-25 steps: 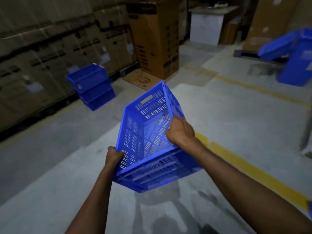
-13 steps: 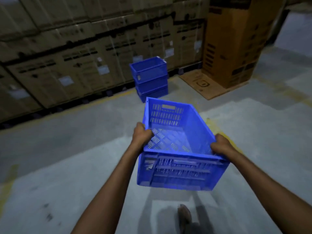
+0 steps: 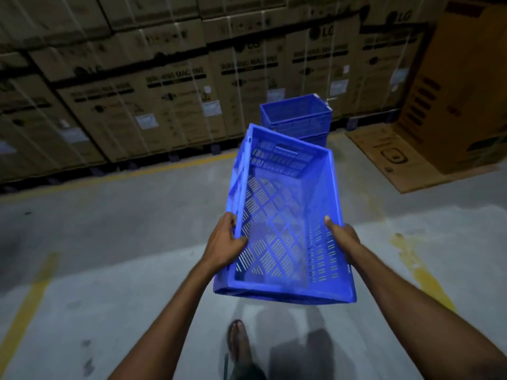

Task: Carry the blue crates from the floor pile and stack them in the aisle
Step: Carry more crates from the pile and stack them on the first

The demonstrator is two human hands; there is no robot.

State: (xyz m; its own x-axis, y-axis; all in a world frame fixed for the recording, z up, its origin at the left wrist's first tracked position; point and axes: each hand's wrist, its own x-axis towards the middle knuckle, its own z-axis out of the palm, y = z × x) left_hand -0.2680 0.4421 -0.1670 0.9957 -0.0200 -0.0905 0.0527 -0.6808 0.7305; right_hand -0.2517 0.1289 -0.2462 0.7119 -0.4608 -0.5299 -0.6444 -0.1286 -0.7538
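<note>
Since half a second ago the blue stack [image 3: 296, 116] has drawn closer and shifted to sit just right of dead ahead, and your view now looks down into the carried crate [image 3: 282, 215]. Your left hand [image 3: 225, 239] grips its left long wall, the fingers [image 3: 241, 239] hooked over the rim; your right hand [image 3: 343, 237] holds the right wall, thumb on the rim, the rest hidden. The crate hangs between them near its near end, open side up, its long axis pointing away from you at the stack. That stack stands on the floor [image 3: 109, 215] against the far cartons [image 3: 170, 86]. Both hands look equally distant from it, so I'd judge you walk straight on.
</note>
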